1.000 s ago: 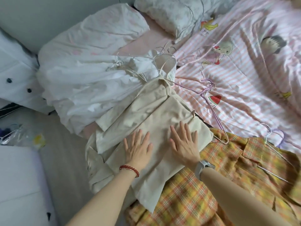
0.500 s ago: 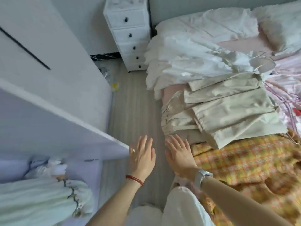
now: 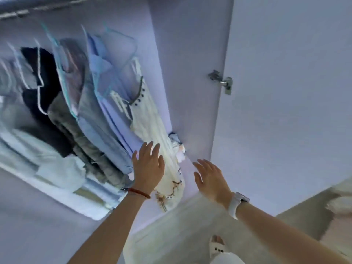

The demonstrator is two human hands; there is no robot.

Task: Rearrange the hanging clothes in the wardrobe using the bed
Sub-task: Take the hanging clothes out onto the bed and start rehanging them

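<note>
Both hands have left the bed and now reach into the open wardrobe (image 3: 188, 63) — fingers straight, holding nothing. Her left hand (image 3: 147, 166) lies over the cream dress (image 3: 152, 126) hanging last in the row of clothes; her right hand (image 3: 210, 178) hovers beside it.

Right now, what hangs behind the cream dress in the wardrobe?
Behind the cream dress: blue shirts, a grey garment, a black one. Their lower parts are covered; blur hides details.
</note>
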